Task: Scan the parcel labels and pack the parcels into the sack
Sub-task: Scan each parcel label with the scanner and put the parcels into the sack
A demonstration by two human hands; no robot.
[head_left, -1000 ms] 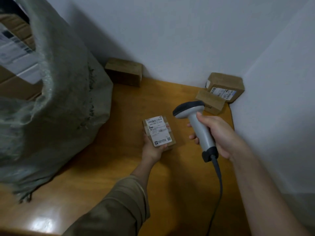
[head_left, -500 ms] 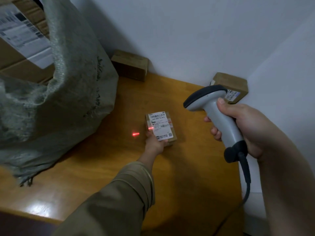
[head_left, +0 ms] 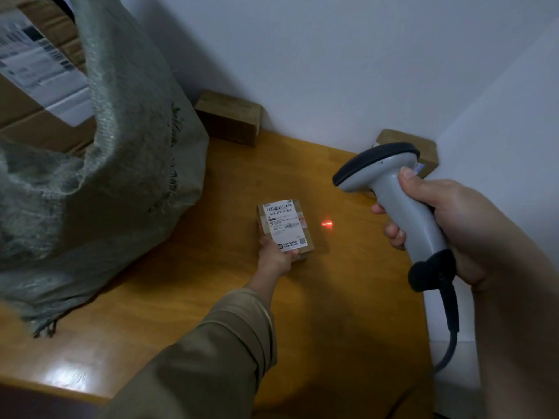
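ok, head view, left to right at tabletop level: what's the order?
Woven sack → small labelled parcel held by the left hand → red laser dot → barcode scanner in the right hand.

On your left the bulging sack [head_left: 99, 189] crowds the counter [head_left: 187, 297], its open mouth partly filled by a large carton [head_left: 36, 86]. Bare counter runs between the sack and the right wall. At the back wall a small box [head_left: 230, 116] and a corner box [head_left: 423, 149] block the far edge.
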